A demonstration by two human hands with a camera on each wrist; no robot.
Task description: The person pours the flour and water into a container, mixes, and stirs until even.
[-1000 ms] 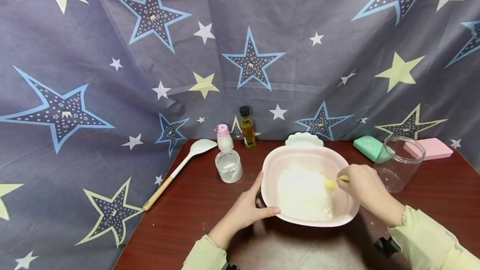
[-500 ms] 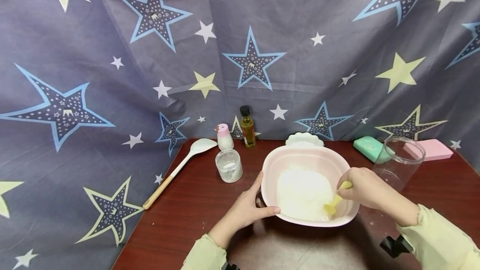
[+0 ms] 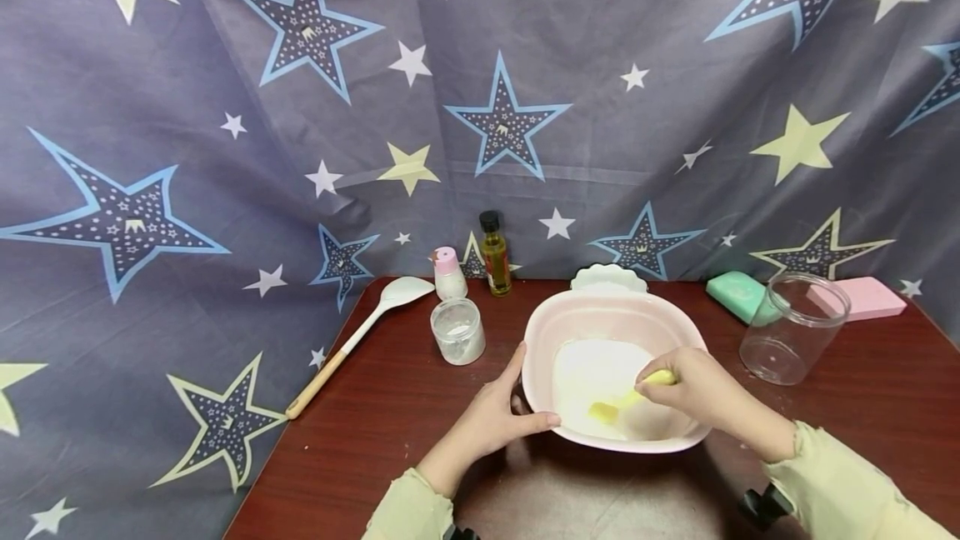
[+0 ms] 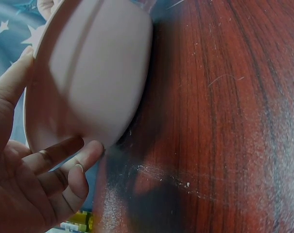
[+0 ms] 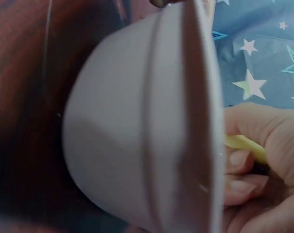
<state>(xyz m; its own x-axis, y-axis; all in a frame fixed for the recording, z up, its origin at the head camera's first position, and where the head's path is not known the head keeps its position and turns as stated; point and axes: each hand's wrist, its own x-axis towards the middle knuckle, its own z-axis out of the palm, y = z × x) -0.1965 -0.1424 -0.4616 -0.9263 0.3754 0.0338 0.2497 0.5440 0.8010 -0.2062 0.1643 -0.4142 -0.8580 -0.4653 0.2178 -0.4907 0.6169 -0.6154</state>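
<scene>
1. Head view: the pink bowl point(image 3: 611, 319) sits on the dark wooden table point(image 3: 390, 407), near its front edge. The left hand point(image 3: 498, 419) clasps the bowl's left rim, thumb lying along the near lip and fingers curled down the outer wall. The right hand point(image 3: 686, 390) pinches the handle of a yellow spatula point(image 3: 626, 401), whose blade rests in the white powder point(image 3: 592, 377) toward the bowl's near side. To stir well, the blade should stay low and sweep along the wall, so nothing puffs over the rim, while the left hand holds the bowl flat.

2. Also in that view, a small lidded jar point(image 3: 458, 331), a pink-capped shaker point(image 3: 448, 272) and an oil bottle point(image 3: 495, 254) stand left of the bowl; a white spoon point(image 3: 360, 332) lies beyond them. An empty glass jar point(image 3: 793, 328) stands to the right, with a green sponge point(image 3: 737, 292) and a pink sponge point(image 3: 857, 297) behind it.

3. Left wrist view: the fingers point(image 4: 64, 160) curl under the bowl's outer wall and the thumb meets the rim, a firm enough grip; powder dusts the table nearby.

4. Right wrist view: curled fingers point(image 5: 241, 174) close round the yellow handle just inside the rim. The blade is hidden by the bowl's wall.
</scene>
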